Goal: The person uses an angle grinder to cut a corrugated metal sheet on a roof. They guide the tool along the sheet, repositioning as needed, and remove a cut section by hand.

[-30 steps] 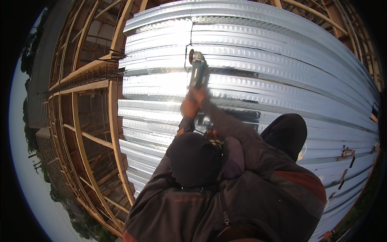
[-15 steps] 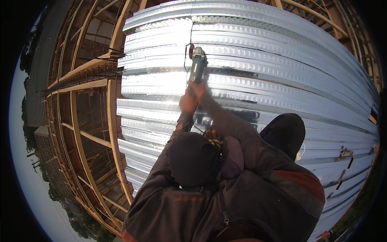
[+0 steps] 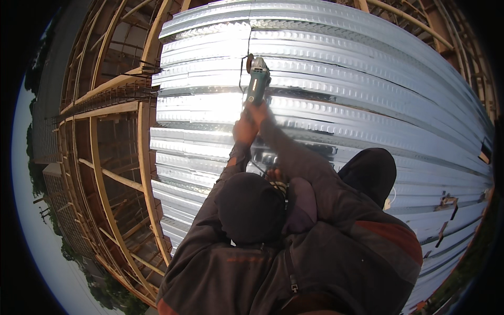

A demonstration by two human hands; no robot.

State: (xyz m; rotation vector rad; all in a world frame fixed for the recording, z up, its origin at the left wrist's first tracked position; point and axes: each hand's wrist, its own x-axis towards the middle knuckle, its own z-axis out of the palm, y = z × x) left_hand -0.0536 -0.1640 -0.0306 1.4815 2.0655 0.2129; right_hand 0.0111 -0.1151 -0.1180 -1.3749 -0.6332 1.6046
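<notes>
A green angle grinder (image 3: 255, 88) with a silver head points away from me over shiny ribbed metal sheeting (image 3: 325, 79). Its thin brown disc (image 3: 250, 63) stands on edge at a dark line running across the ribs; whether the disc touches the metal I cannot tell. My right hand (image 3: 259, 112) is wrapped round the grinder's body. Just behind and to the left, my left hand (image 3: 244, 130) is closed around its rear end. Both arms reach forward in dark sleeves. A dark cord (image 3: 256, 167) trails back from the tool toward my foot.
Timber framing (image 3: 146, 178) and an open drop with beams lie past the sheeting's left edge. More beams (image 3: 412, 18) cross at the far right. My foot (image 3: 275, 176) and bent knee (image 3: 370, 173) rest over the sheets. Small brown pieces (image 3: 449, 201) lie at the right.
The grinder's head and disc have shifted slightly away from me along the dark line. Both hands keep the same hold.
</notes>
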